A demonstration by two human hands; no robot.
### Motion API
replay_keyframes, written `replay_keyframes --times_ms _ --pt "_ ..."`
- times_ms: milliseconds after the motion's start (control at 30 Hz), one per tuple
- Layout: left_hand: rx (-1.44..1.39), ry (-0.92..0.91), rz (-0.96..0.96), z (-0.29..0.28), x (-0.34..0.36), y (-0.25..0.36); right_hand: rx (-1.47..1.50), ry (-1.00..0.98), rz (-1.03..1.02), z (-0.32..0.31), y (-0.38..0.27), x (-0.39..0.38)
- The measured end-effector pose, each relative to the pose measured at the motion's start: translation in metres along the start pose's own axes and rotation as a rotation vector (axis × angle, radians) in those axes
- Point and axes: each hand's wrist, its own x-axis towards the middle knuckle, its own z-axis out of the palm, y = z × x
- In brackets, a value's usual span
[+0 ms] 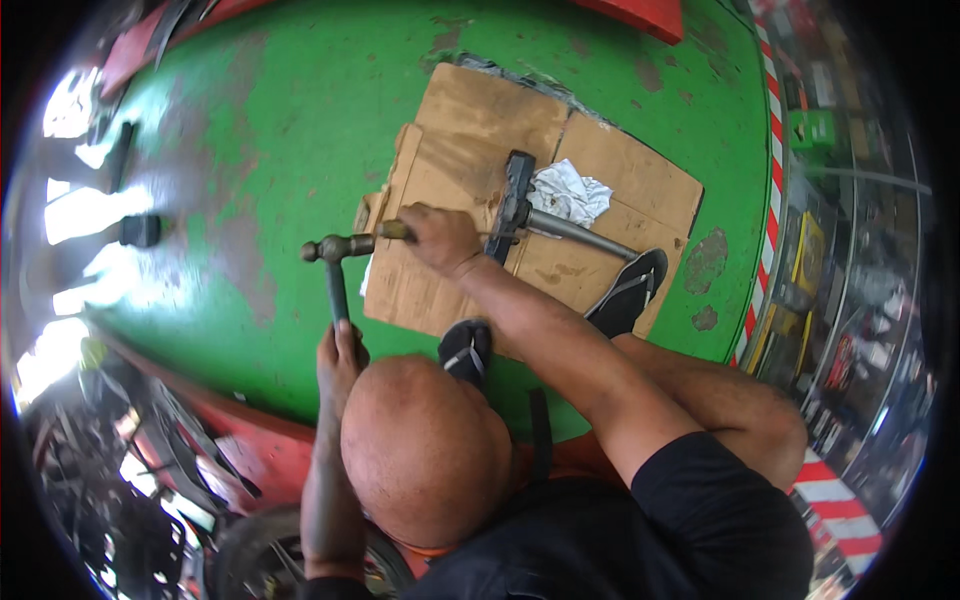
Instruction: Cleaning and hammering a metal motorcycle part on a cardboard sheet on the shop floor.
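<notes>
In my left hand (338, 352) is a ball-peen hammer (338, 280), gripped by its handle. The hammer's head is close to the butt of a brownish-yellow handle (396, 231); whether they touch, I cannot tell. My right hand (442, 240) is closed round that handled tool, a screwdriver or punch. Its thin shaft reaches toward a black metal clamp with a grey steel stem (585, 232), which resembles a motorcycle steering stem. The clamp lies on flattened cardboard (440, 165), with the stem's far end by my right flip-flop (632, 292). A crumpled white rag (572, 192) is beside it.
Green painted floor (300, 130) with worn patches surrounds the cardboard. Red-and-white striped tape (773, 170) runs along cluttered glass shelving (850, 270) at right. Behind me at lower left are a wheel (255, 555) and motorcycle parts. Red ramps (640, 15) stand at the far edge.
</notes>
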Motion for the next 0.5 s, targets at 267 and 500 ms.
replay_keyframes --times_ms 267,500 --pt "0.022 0.072 -0.017 -0.026 -0.005 -0.013 0.228 0.053 -0.024 -0.036 -0.019 -0.005" --pt "0.127 0.127 0.013 -0.009 -0.011 -0.030 0.691 -0.039 0.224 -0.096 0.050 0.071"
